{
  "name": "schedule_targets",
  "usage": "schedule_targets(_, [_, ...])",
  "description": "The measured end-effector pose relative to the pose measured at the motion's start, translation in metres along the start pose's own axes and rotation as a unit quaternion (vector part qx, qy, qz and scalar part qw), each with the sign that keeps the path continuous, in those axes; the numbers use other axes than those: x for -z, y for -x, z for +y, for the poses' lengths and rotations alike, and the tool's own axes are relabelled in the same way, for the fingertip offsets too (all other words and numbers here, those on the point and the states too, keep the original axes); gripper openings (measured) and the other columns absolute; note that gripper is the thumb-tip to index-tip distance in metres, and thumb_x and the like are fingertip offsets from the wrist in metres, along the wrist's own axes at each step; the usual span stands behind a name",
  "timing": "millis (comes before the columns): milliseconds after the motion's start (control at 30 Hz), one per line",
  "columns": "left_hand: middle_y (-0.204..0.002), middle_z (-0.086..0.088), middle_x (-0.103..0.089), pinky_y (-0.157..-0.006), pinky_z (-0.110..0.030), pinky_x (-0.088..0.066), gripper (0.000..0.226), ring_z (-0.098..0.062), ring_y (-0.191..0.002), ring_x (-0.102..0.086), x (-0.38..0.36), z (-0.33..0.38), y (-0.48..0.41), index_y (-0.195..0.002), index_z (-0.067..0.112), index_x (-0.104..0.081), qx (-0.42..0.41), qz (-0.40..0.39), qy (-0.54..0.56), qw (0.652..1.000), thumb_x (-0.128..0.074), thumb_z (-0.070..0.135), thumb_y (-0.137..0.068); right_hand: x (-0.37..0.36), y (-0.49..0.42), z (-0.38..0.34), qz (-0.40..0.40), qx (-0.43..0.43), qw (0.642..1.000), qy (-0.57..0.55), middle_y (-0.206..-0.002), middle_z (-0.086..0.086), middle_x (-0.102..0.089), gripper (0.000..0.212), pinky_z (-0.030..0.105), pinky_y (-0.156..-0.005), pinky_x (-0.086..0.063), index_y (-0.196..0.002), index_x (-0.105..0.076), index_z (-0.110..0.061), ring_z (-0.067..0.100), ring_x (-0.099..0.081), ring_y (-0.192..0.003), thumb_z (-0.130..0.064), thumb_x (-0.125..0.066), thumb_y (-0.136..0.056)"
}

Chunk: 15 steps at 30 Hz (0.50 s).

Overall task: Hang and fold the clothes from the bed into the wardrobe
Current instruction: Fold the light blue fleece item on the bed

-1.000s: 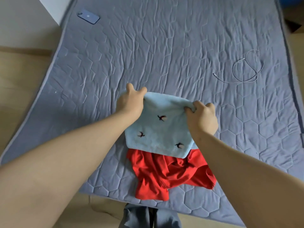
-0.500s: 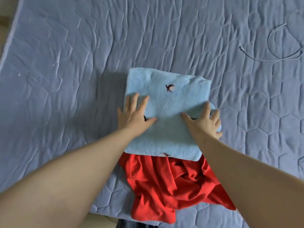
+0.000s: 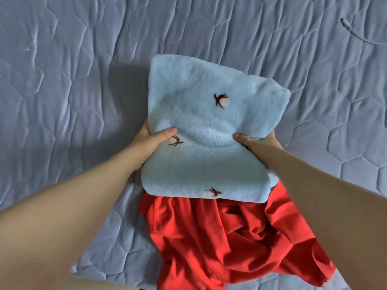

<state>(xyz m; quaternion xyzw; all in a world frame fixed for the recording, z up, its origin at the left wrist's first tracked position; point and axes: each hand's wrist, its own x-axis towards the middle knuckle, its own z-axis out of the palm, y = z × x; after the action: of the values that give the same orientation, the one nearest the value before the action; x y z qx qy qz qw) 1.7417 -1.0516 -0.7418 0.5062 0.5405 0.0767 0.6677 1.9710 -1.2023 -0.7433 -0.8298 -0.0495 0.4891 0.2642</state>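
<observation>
The left hand (image 3: pixel 149 141) grips the left edge of a pale-blue fluffy fleece garment (image 3: pixel 211 164), folded into a thick rectangular pad and dotted with small dark-red sprig motifs. Its thumb lies flat on top of the pile, just above one of those motifs, while the other fingers are tucked under the fold and hidden from me. The right hand (image 3: pixel 258 144) takes the opposite edge the same way: thumb pressed on top and pointing inward, the rest of the fingers under the fabric, out of sight. Both grips are narrow, pinching the thickness of the pad between thumb and hidden fingers, and the fleece dips and creases between the two thumbs. Whether the pad is clear of the bed or resting on it, I cannot tell.

The near edge of the blue pad overlaps a crumpled red cloth garment (image 3: pixel 219 237), which lies in loose folds at the near edge of the bed, partly under the right forearm. Everything sits on a grey-blue quilted bed cover (image 3: pixel 67 97) stitched in hexagons. A thin white cable (image 3: pixel 356 35) lies well apart at the far right.
</observation>
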Motion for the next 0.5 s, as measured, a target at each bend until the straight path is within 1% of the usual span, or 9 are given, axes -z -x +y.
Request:
schedule_targets(67, [-0.096, 0.013, -0.067, -0.056, -0.016, -0.052, 0.054, -0.001, -0.081, -0.068, 0.0, 0.004, 0.0, -0.109, 0.038, -0.051, 0.024, 0.002, -0.003, 1.0, -0.076, 0.043, -0.061, -0.001, 0.002, 0.002, -0.005, 0.013, 0.998, -0.063, -0.115, -0.005, -0.058, 0.097, 0.045, -0.093, -0.049, -0.125, -0.037, -0.031, 0.022, -0.059, -0.104, -0.055, -0.083, -0.044])
schedule_targets(133, [-0.097, 0.009, -0.069, -0.059, -0.021, -0.054, 0.05, -0.007, -0.082, -0.069, 0.002, 0.009, 0.002, -0.112, 0.032, -0.053, 0.053, -0.03, 0.007, 0.998, -0.072, 0.038, -0.066, -0.005, 0.007, 0.005, -0.001, 0.021, 0.992, -0.127, -0.112, -0.002, -0.061, 0.088, 0.042, -0.086, -0.053, -0.124, -0.041, -0.022, 0.02, -0.063, -0.097, -0.044, -0.086, -0.051])
schedule_targets(167, [-0.094, 0.004, -0.072, -0.06, -0.023, -0.054, 0.047, -0.012, -0.082, -0.069, 0.003, 0.011, 0.004, -0.11, 0.027, -0.059, 0.08, -0.056, 0.028, 0.995, -0.07, 0.038, -0.066, -0.007, 0.011, 0.006, 0.0, 0.021, 0.987, -0.16, -0.111, 0.001, -0.063, 0.082, 0.039, -0.079, -0.055, -0.124, -0.043, -0.018, 0.019, -0.066, -0.093, -0.038, -0.086, -0.057])
schedule_targets(233, [-0.085, -0.003, -0.074, -0.057, -0.026, -0.056, 0.035, -0.018, -0.075, -0.071, 0.005, 0.014, 0.012, -0.094, 0.019, -0.07, 0.146, -0.095, 0.085, 0.981, -0.067, 0.038, -0.065, -0.004, 0.025, 0.007, -0.009, 0.016, 0.973, -0.229, -0.103, 0.004, -0.066, 0.065, 0.029, -0.06, -0.056, -0.123, -0.048, -0.012, 0.015, -0.07, -0.077, -0.027, -0.08, -0.069])
schedule_targets(267, [-0.082, -0.006, -0.074, -0.056, -0.027, -0.056, 0.031, -0.02, -0.071, -0.071, 0.006, 0.014, 0.018, -0.088, 0.017, -0.072, 0.167, -0.099, 0.108, 0.975, -0.065, 0.037, -0.064, -0.002, 0.033, 0.008, -0.021, 0.01, 0.965, -0.26, -0.098, 0.005, -0.068, 0.056, 0.027, -0.054, -0.055, -0.122, -0.05, -0.011, 0.014, -0.071, -0.07, -0.023, -0.076, -0.074])
schedule_targets(300, [-0.08, -0.007, -0.074, -0.054, -0.027, -0.056, 0.029, -0.02, -0.068, -0.071, 0.009, 0.015, 0.025, -0.083, 0.016, -0.073, 0.173, -0.093, 0.124, 0.973, -0.065, 0.036, -0.065, 0.0, 0.042, 0.006, -0.04, 0.005, 0.959, -0.28, -0.095, 0.007, -0.068, 0.048, 0.027, -0.052, -0.054, -0.121, -0.052, -0.009, 0.015, -0.07, -0.066, -0.021, -0.071, -0.079])
schedule_targets(367, [-0.077, -0.007, -0.074, -0.051, -0.027, -0.055, 0.024, -0.019, -0.065, -0.071, 0.015, 0.018, 0.038, -0.074, 0.017, -0.076, 0.17, -0.082, 0.142, 0.972, -0.064, 0.035, -0.064, 0.003, 0.061, 0.001, -0.087, -0.01, 0.951, -0.298, -0.09, 0.009, -0.069, 0.04, 0.03, -0.056, -0.055, -0.121, -0.056, -0.008, 0.02, -0.069, -0.067, -0.022, -0.064, -0.083])
schedule_targets(400, [-0.077, -0.007, -0.074, -0.05, -0.026, -0.055, 0.024, -0.019, -0.065, -0.071, 0.019, 0.021, 0.048, -0.072, 0.017, -0.077, 0.17, -0.076, 0.148, 0.971, -0.064, 0.036, -0.064, 0.005, 0.071, -0.004, -0.111, -0.014, 0.948, -0.297, -0.09, 0.01, -0.069, 0.04, 0.031, -0.059, -0.056, -0.121, -0.057, -0.008, 0.022, -0.069, -0.069, -0.024, -0.063, -0.084])
schedule_targets(500, [-0.075, -0.006, -0.073, -0.049, -0.024, -0.054, 0.03, -0.018, -0.062, -0.07, 0.042, 0.039, 0.081, -0.077, 0.016, -0.075, 0.165, -0.055, 0.157, 0.972, -0.066, 0.041, -0.061, 0.005, 0.108, -0.03, -0.135, -0.022, 0.944, -0.301, -0.098, 0.014, -0.067, 0.05, 0.034, -0.062, -0.056, -0.123, -0.056, -0.007, 0.026, -0.068, -0.074, -0.03, -0.065, -0.08])
